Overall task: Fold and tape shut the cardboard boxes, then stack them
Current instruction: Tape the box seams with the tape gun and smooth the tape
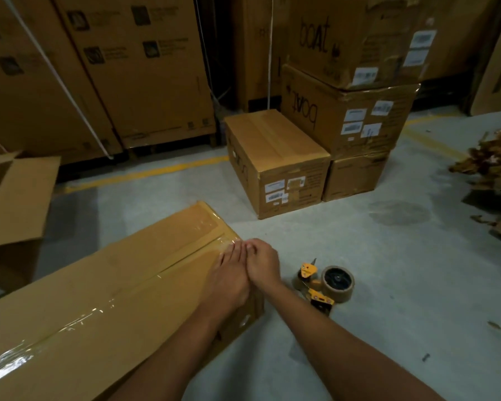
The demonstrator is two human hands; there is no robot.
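A long cardboard box (104, 290) lies on the floor in front of me, its top flaps closed and a strip of clear tape running along the seam. My left hand (229, 276) lies flat on the tape at the box's right end, fingers straight. My right hand (262, 263) sits beside it at the same edge, fingers bent down over the tape end at the corner. A yellow tape dispenser (324, 283) with a brown roll rests on the floor just right of my hands.
A taped box (275, 160) stands ahead, beside a stack of "boat" boxes (347, 111). An open box (15, 198) with raised flaps is at the left. Tall cartons (99, 68) line the back wall. Cardboard scraps (492, 160) lie at the right on the concrete floor (388, 285).
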